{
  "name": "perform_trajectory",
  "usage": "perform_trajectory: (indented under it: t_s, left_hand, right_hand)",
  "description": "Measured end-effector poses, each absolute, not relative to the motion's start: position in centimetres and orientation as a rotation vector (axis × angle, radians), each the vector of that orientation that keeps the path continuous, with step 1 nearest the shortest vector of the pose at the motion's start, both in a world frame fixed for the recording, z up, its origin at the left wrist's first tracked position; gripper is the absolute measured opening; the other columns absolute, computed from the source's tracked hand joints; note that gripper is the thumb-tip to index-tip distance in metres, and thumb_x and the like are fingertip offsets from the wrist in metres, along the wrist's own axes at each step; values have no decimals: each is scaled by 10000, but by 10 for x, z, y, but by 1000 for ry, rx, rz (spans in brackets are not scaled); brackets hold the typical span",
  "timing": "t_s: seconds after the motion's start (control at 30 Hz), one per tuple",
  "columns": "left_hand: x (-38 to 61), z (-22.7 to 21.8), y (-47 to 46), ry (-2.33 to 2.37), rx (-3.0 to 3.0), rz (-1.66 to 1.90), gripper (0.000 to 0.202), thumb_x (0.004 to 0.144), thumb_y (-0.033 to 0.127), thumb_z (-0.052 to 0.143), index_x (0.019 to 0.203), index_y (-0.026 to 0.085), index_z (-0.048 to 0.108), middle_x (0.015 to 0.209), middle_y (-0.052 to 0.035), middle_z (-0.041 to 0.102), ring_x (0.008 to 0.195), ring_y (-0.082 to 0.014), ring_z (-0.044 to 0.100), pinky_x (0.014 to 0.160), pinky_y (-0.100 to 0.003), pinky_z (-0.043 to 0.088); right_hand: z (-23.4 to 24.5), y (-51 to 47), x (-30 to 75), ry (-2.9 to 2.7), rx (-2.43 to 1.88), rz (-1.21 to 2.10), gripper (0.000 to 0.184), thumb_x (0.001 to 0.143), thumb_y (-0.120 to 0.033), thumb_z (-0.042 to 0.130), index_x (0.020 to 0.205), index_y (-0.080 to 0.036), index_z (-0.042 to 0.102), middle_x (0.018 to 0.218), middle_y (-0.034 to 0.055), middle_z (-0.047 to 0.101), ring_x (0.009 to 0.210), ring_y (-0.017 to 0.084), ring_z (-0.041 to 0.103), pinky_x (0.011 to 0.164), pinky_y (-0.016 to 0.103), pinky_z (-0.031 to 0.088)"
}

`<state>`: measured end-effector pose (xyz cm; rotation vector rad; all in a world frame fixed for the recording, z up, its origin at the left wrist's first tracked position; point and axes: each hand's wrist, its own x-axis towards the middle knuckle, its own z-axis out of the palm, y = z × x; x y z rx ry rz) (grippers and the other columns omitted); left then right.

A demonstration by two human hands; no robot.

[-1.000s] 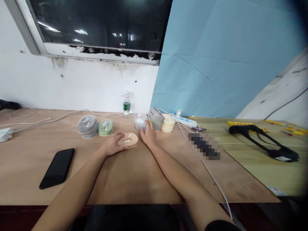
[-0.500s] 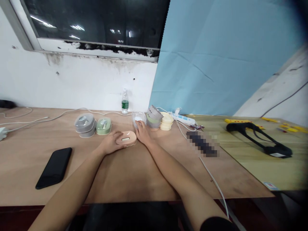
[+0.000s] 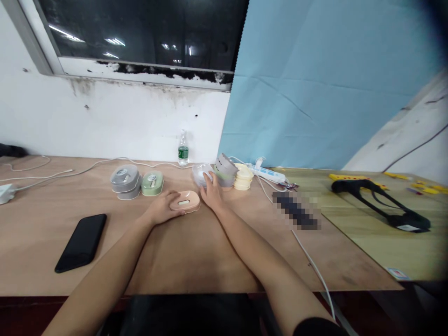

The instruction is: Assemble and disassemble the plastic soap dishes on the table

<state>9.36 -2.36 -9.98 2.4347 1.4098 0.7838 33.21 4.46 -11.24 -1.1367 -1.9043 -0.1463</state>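
Note:
My left hand (image 3: 165, 206) grips the left side of a pink oval box (image 3: 191, 199), which lies on the table and has a pale slot in its middle. Just right of the box, my right hand (image 3: 212, 192) has its fingers apart. Its fingertips reach the clear plastic lids (image 3: 199, 173); whether they touch them I cannot tell. Behind that hand leans a stack of grey and green oval pieces (image 3: 226, 169), beside a stack of cream pieces (image 3: 242, 177). Left of the pink box are a green box (image 3: 152, 183) and stacked grey boxes (image 3: 125, 182) with clear lids.
A water bottle (image 3: 183, 150) stands against the wall. A black phone (image 3: 81, 242) lies at the left. White cables and a power strip (image 3: 268, 174) run along the back. On the right, a black strap-like frame (image 3: 381, 205) rests on a yellowish tabletop (image 3: 367, 247).
My right hand has shifted slightly right, its fingers lifting off the clear lids and spreading. My left hand stays on the pink box. The whole view has moved a little.

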Motion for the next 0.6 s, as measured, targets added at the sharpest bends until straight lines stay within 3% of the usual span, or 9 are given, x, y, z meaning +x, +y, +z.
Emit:
perform_trajectory:
  t_s: [0.13,0.27,0.37,0.47,0.6]
  left_hand:
    - [93,-104,-22,1414,2448,768,755,681,662,613,1283,214,525,1335,-110,481,1212,-300,480,1046,-419,373]
    - [91,-109,-19,1459,2474,723,905,586,682,677,1317,182,488,1365,-151,448,1243,-354,441,1048,-464,361]
    - [90,-111,-18,1453,2454,750,918,597,665,680,1346,192,443,1331,-147,489,1220,-352,467,1027,-474,381]
    - [91,-108,-20,1472,2370,861,961,626,653,664,1394,163,358,1339,-146,481,1209,-353,482,1002,-460,411]
    - [93,-100,-26,1480,2275,1032,1001,670,620,654,1438,133,237,1432,-157,384,1296,-340,395,1065,-454,352]
  right_hand:
    - [-108,37,332,-1918,-1107,-143,492,857,-219,469,1344,-163,423,1418,143,331,1296,276,362,1023,436,399]
    - [-105,20,331,-2020,-1019,-95,398,884,-269,459,1274,-205,505,1311,105,476,1201,226,475,991,360,434]
    - [-102,9,328,-2159,-908,-20,365,878,-348,502,1214,-217,558,1234,88,540,1147,208,518,980,335,441]
    - [-101,7,326,-2269,-863,49,504,818,-475,584,1245,-210,541,1266,106,523,1150,239,515,971,381,443]
    - [-102,11,328,-2359,-881,130,631,805,-557,576,1327,-218,475,1333,122,483,1188,254,498,983,411,427]
